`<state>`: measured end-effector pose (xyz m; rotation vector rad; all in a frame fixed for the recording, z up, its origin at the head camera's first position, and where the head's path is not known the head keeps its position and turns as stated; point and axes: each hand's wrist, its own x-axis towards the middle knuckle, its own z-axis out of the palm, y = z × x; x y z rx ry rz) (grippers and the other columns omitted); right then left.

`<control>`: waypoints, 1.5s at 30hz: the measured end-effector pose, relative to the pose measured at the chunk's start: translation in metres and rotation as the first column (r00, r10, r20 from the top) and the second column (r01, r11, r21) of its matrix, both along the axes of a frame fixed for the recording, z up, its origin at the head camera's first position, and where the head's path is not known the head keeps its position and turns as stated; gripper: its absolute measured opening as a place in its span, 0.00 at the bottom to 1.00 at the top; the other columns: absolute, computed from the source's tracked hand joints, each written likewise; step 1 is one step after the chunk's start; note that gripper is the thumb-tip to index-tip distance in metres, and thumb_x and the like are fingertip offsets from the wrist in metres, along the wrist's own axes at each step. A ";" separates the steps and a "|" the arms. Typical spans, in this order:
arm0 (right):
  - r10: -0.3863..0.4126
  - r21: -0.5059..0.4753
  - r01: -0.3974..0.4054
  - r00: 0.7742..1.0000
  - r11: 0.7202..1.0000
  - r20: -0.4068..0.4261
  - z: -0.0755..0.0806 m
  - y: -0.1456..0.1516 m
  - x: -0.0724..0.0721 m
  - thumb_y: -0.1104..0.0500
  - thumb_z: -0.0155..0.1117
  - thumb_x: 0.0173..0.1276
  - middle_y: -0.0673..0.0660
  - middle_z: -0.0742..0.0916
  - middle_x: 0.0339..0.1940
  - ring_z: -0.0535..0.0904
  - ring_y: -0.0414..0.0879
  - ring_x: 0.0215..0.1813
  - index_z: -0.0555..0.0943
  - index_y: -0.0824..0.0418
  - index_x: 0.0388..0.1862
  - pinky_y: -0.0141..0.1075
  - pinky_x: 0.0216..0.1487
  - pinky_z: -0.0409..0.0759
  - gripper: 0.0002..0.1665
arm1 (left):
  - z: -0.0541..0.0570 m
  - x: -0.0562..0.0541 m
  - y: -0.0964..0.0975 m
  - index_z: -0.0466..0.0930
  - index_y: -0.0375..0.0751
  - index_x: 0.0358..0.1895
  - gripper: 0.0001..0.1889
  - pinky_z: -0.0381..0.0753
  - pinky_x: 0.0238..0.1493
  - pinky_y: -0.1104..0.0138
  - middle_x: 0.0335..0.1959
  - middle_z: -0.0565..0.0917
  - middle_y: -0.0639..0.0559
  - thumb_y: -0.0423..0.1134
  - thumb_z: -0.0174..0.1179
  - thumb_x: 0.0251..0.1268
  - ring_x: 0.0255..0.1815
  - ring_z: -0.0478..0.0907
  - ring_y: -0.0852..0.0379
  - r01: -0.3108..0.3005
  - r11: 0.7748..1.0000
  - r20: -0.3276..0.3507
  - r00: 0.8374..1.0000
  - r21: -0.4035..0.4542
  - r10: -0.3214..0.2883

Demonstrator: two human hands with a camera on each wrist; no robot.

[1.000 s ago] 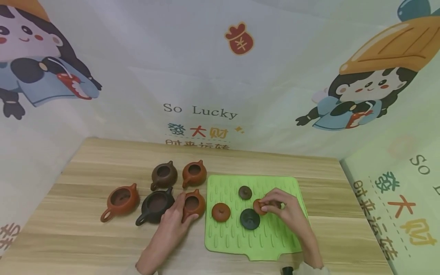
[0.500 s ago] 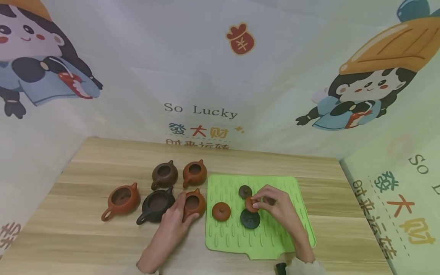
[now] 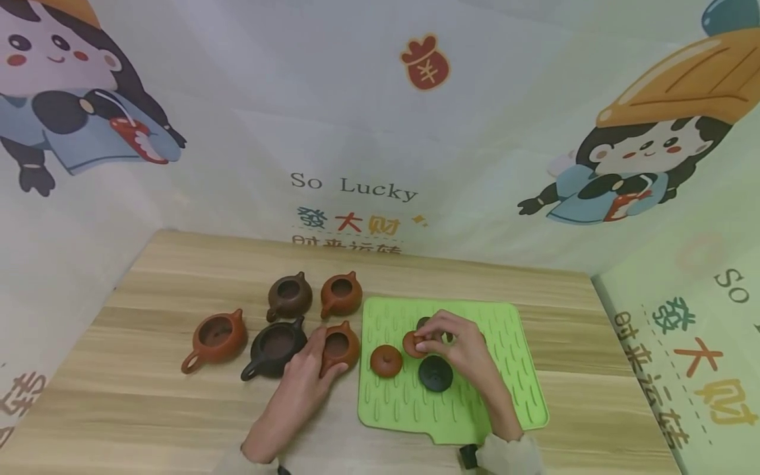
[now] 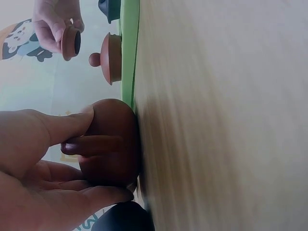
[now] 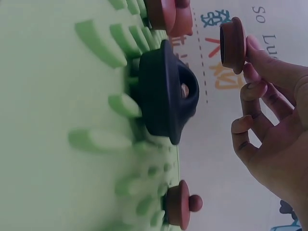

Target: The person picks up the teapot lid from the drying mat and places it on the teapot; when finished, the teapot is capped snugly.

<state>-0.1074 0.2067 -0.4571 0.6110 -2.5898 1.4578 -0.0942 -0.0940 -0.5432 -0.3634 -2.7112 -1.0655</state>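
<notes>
My left hand (image 3: 303, 369) grips a small red-brown clay teapot (image 3: 341, 348) standing lidless beside the mat; in the left wrist view, thumb and fingers lie on both sides of its body (image 4: 113, 166). Between thumb and fingertips, my right hand (image 3: 460, 343) pinches a red-brown teapot lid (image 5: 234, 45) by its top, held above the green mat (image 3: 398, 409). On the mat lie another red-brown lid (image 3: 386, 361) to the left and a black lid (image 3: 435, 374) below the hand. A dark lid (image 3: 423, 322) is partly hidden behind the fingers. The right wrist view also shows a reddish lid (image 5: 180, 205) on the mat.
Left of the mat stand more lidless teapots: a black one (image 3: 276, 348) right next to my left hand, a red-brown one (image 3: 218, 335) at far left, a dark brown one (image 3: 289, 295) and a red-brown one (image 3: 342, 294) behind. A printed cloth (image 3: 356, 132) backs the wooden table (image 3: 148, 409).
My right hand has carried the pinched lid leftward across the mat, from right of the black lid to between the dark lid and the left red-brown lid. My left hand keeps its hold on the teapot.
</notes>
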 end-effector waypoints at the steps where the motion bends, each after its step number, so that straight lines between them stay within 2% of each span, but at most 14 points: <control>1: 0.003 0.002 -0.003 1.000 1.000 0.001 0.000 -0.002 -0.001 0.67 0.83 0.63 0.54 0.90 0.37 0.78 0.36 0.36 0.94 0.59 0.40 0.32 0.39 0.79 0.08 | 0.000 0.000 0.000 0.69 0.27 0.77 0.42 0.89 0.43 0.37 0.68 0.83 0.26 0.40 0.79 0.67 0.51 0.90 0.27 -0.001 1.000 0.000 1.000 0.005 0.001; 10: 0.014 0.007 -0.014 1.000 1.000 0.024 0.003 -0.013 -0.005 0.65 0.83 0.64 0.50 0.90 0.35 0.80 0.36 0.36 0.94 0.58 0.40 0.32 0.40 0.81 0.07 | -0.001 -0.001 -0.001 0.68 0.27 0.78 0.42 0.88 0.45 0.36 0.69 0.82 0.26 0.40 0.79 0.67 0.53 0.89 0.27 0.004 1.000 0.003 1.000 0.010 -0.004; 14: 0.026 0.005 -0.026 0.999 1.000 0.039 0.004 -0.018 -0.005 0.65 0.83 0.63 0.49 0.89 0.34 0.79 0.36 0.35 0.94 0.58 0.40 0.31 0.40 0.80 0.08 | -0.004 0.000 -0.001 0.68 0.27 0.77 0.42 0.88 0.43 0.36 0.68 0.82 0.26 0.41 0.79 0.67 0.51 0.89 0.26 -0.001 1.000 0.001 1.000 0.003 0.001; 21: 0.053 -0.004 -0.053 0.998 0.999 0.017 0.003 -0.031 -0.009 0.64 0.84 0.63 0.50 0.88 0.34 0.77 0.36 0.33 0.93 0.58 0.40 0.32 0.37 0.78 0.07 | -0.003 0.000 -0.001 0.69 0.27 0.77 0.42 0.89 0.43 0.37 0.67 0.83 0.26 0.41 0.79 0.67 0.51 0.89 0.27 -0.005 1.000 -0.002 1.000 -0.005 0.005; 28: 0.077 0.021 -0.077 0.997 0.997 -0.005 -0.003 -0.046 -0.014 0.63 0.85 0.62 0.49 0.89 0.34 0.75 0.35 0.33 0.93 0.57 0.38 0.30 0.36 0.73 0.08 | -0.003 -0.001 -0.002 0.69 0.29 0.77 0.41 0.88 0.41 0.38 0.66 0.84 0.27 0.41 0.79 0.68 0.49 0.90 0.27 0.002 1.000 0.025 1.000 -0.001 -0.002; 33: 0.096 0.013 -0.096 0.995 0.995 -0.014 -0.002 -0.057 -0.018 0.62 0.86 0.61 0.50 0.89 0.34 0.75 0.34 0.33 0.93 0.57 0.38 0.29 0.35 0.72 0.08 | -0.004 -0.001 -0.003 0.69 0.27 0.77 0.41 0.88 0.43 0.38 0.67 0.83 0.28 0.41 0.79 0.67 0.51 0.89 0.28 0.008 1.000 0.024 1.000 -0.006 -0.008; 38: 0.133 0.031 -0.132 0.990 0.991 -0.049 -0.002 -0.069 -0.023 0.61 0.86 0.61 0.51 0.89 0.34 0.75 0.33 0.34 0.92 0.58 0.38 0.33 0.36 0.76 0.09 | 0.000 -0.001 -0.002 0.69 0.25 0.77 0.41 0.88 0.45 0.38 0.69 0.82 0.27 0.41 0.79 0.68 0.54 0.89 0.28 0.010 1.000 0.023 1.000 -0.017 -0.010; 45: 0.152 0.062 -0.149 0.987 0.987 -0.050 -0.004 -0.085 -0.030 0.61 0.86 0.61 0.51 0.89 0.34 0.75 0.31 0.35 0.92 0.59 0.39 0.32 0.39 0.79 0.10 | 0.004 0.000 -0.003 0.69 0.28 0.76 0.40 0.89 0.39 0.40 0.64 0.84 0.26 0.40 0.79 0.68 0.47 0.90 0.27 0.010 1.000 0.041 0.999 -0.004 -0.010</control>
